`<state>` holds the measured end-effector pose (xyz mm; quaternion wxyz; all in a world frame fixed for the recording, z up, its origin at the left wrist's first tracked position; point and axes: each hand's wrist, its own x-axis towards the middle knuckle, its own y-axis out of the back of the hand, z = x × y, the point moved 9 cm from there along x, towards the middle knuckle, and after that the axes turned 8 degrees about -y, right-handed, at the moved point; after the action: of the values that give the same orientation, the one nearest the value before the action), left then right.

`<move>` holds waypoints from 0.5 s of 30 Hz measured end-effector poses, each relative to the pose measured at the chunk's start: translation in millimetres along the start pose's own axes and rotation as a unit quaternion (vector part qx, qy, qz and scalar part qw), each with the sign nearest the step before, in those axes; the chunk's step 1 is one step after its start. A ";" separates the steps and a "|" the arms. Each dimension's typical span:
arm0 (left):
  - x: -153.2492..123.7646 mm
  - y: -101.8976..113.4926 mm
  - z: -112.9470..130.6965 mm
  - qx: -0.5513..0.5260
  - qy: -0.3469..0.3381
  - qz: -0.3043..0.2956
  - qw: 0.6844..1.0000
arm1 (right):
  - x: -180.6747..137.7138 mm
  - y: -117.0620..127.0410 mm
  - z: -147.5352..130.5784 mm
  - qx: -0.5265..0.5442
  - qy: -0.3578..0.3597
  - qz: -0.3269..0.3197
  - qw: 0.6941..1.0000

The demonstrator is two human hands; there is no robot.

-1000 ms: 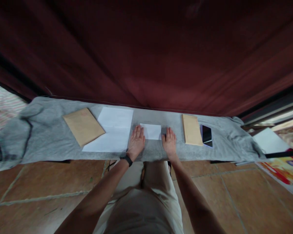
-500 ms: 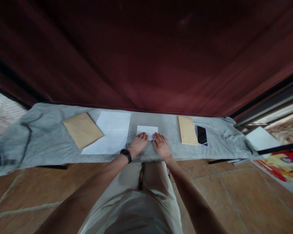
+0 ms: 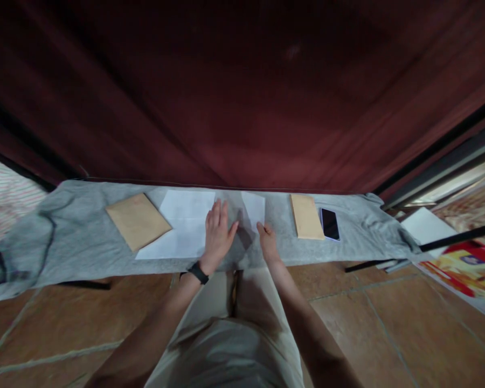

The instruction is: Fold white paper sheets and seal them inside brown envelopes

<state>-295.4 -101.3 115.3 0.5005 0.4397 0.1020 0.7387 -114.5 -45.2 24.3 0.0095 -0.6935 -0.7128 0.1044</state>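
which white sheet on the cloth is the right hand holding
The small sheet right of the middle: the right hand pinches its near edge. The big sheet lies flat farther left, with the left hand at its right edge.

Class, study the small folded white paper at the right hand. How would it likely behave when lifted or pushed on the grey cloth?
The folded paper is probably light: the right hand seems to raise it by one edge. It looks fairly stiff, standing tilted without drooping, likely thanks to its folds. Pushed, it may drag on the soft grey cloth.
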 end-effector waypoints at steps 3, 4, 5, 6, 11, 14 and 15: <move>-24.5 -21.3 -46.1 -0.251 0.247 0.017 0.936 | -8.6 -12.8 8.1 0.127 -0.059 -0.018 0.990; -34.5 -38.3 -52.1 -0.328 0.305 -0.009 0.894 | -12.9 -18.6 10.9 0.164 -0.076 -0.028 0.983; -42.7 -53.1 -53.6 -0.383 0.341 -0.033 0.858 | -17.4 -24.2 13.5 0.198 -0.091 -0.036 0.975; -48.0 -63.5 -53.5 -0.416 0.357 -0.046 0.835 | -21.7 -28.8 15.8 0.219 -0.102 -0.041 0.970; -48.3 -67.1 -65.6 -0.387 0.340 -0.023 0.857 | -30.9 -26.0 27.2 0.209 -0.135 -0.028 0.968; -37.6 -64.0 -78.1 -0.352 0.320 -0.061 0.877 | -23.0 -3.9 33.5 0.193 -0.143 -0.005 0.971; -32.4 -62.8 -82.5 -0.339 0.311 -0.075 0.885 | -18.7 5.6 35.4 0.177 -0.143 0.010 0.974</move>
<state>-312.9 -74.2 11.6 0.6159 -0.0181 0.0287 0.7871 -113.9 -68.4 -8.8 0.0291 -0.6658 -0.6702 0.3265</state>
